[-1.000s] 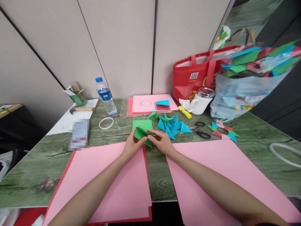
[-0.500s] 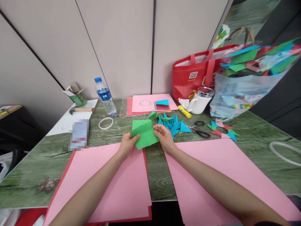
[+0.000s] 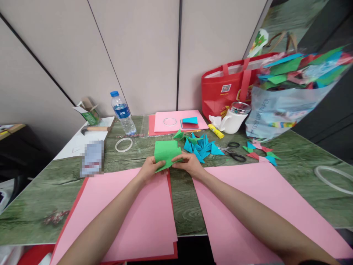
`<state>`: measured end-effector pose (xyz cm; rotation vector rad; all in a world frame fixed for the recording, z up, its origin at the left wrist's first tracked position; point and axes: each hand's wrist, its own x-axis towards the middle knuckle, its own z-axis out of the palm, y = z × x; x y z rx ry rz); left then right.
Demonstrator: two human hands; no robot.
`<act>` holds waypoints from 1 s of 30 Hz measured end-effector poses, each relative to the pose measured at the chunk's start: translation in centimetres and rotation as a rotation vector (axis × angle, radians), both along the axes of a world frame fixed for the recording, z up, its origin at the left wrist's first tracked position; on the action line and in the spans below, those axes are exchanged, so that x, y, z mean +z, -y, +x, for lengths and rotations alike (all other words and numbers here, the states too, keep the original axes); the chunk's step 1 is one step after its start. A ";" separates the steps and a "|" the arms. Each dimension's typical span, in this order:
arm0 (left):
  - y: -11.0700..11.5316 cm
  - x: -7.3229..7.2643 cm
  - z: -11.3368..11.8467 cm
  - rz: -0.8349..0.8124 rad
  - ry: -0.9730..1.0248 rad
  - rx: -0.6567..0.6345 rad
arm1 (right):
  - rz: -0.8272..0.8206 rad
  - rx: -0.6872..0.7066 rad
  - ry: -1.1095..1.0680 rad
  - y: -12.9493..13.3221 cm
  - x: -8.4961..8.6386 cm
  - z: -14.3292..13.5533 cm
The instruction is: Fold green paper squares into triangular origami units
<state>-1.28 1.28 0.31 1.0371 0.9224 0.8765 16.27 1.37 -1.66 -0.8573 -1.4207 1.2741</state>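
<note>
Between my two hands is a green sheet of paper point(image 3: 168, 161), bent and tilted. My left hand point(image 3: 150, 168) grips its left side, thumb on top. At the right edge, my right hand point(image 3: 188, 163) pinches the paper between thumb and fingers. Just behind it on the table lies more green paper point(image 3: 165, 146), partly covered by the held sheet. A pile of folded blue paper pieces point(image 3: 202, 149) sits beyond my right hand, with folded green pieces point(image 3: 179, 134) at its back left. Scissors point(image 3: 234, 151) with black handles rest against the pile's right side.
Large pink sheets point(image 3: 132, 217) lie under both forearms. Behind stand a water bottle point(image 3: 123, 114), a white mug point(image 3: 234, 119), a red bag point(image 3: 220, 90) and a plastic bag of folded paper point(image 3: 281, 110). A hammer point(image 3: 96, 129) lies left; a multicoloured paper ring point(image 3: 261, 151) lies right.
The green sheet has gone from spread out to bent, lower and more edge-on. My right hand has moved left and slightly down, closer to my left hand.
</note>
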 end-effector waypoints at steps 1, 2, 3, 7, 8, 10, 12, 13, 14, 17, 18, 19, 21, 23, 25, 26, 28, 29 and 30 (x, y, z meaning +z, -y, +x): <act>0.1 0.0 0.1 0.006 0.013 -0.039 | -0.040 -0.039 -0.020 0.0 -0.1 -0.1; 0.1 0.0 0.2 0.007 0.046 -0.058 | -0.087 -0.076 -0.043 0.0 -0.2 -0.1; 0.2 0.0 0.3 0.009 0.092 -0.063 | -0.134 -0.107 -0.070 -0.1 -0.4 -0.1; 0.5 0.0 0.7 0.105 0.240 -0.100 | -0.196 -0.161 -0.139 -0.3 -0.7 -0.1; 0.6 -0.1 0.7 0.143 0.240 -0.106 | -0.183 -0.167 -0.131 -0.3 -0.7 -0.1; 0.7 -0.3 0.8 0.198 0.202 -0.078 | -0.151 -0.174 -0.092 -0.3 -0.7 0.0; 0.8 -0.5 0.8 0.209 0.133 -0.004 | -0.111 -0.169 -0.047 -0.2 -0.6 -0.1; 0.8 -0.6 0.8 0.202 0.094 0.036 | -0.090 -0.161 -0.029 -0.1 -0.5 -0.2; 0.8 -0.6 0.8 0.193 0.053 0.073 | -0.069 -0.155 -0.017 0.0 -0.4 -0.3; 0.7 -0.5 0.8 0.188 -0.052 0.129 | -0.027 -0.148 -0.040 0.2 0.0 -0.5; 0.7 -0.4 0.8 0.193 -0.080 0.130 | -0.024 -0.145 -0.066 0.3 0.1 -0.6; 0.8 -0.3 0.8 0.196 -0.106 0.126 | -0.024 -0.141 -0.092 0.3 0.1 -0.6; 0.9 0.0 0.9 0.201 -0.155 0.118 | -0.020 -0.146 -0.106 0.2 0.1 -0.5; 1.1 0.2 1.1 0.200 -0.192 0.123 | 0.004 -0.185 -0.047 0.2 -0.1 -0.4; 1.2 0.3 1.2 0.195 -0.207 0.140 | 0.034 -0.236 0.040 0.1 -0.3 -0.3; 1.2 0.2 1.2 0.193 -0.203 0.151 | 0.046 -0.255 0.072 0.1 -0.4 -0.3; 1.1 0.1 1.2 0.189 -0.170 0.171 | 0.064 -0.279 0.098 0.1 -0.5 -0.2; 1.0 -0.1 1.1 0.188 -0.143 0.181 | 0.071 -0.285 0.101 0.1 -0.5 -0.2; 1.0 -0.2 1.1 0.188 -0.118 0.191 | 0.077 -0.288 0.103 0.1 -0.5 -0.3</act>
